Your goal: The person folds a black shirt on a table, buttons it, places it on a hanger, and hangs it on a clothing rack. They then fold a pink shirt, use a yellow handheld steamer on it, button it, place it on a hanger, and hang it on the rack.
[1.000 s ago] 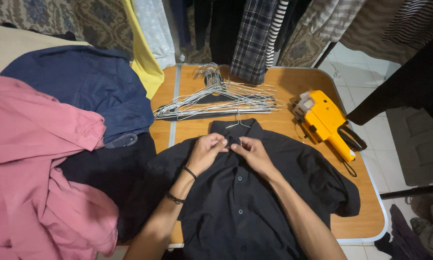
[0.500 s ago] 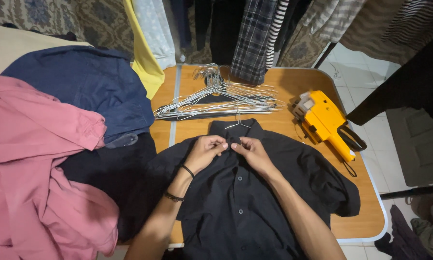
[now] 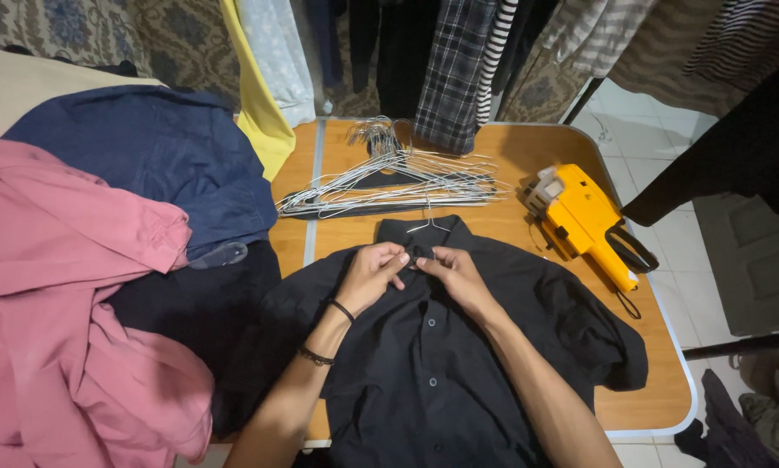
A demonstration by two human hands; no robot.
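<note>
Black shirt, on hanger, near table edge: left hand and right hand pinched together at collar button; fastening under way, wire hangers beyond.

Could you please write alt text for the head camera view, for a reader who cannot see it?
Both hands, left hand and right hand, pinch the collar of a black shirt on a wooden table, beside wire hangers, a yellow labelling gun and piled garments.
</note>
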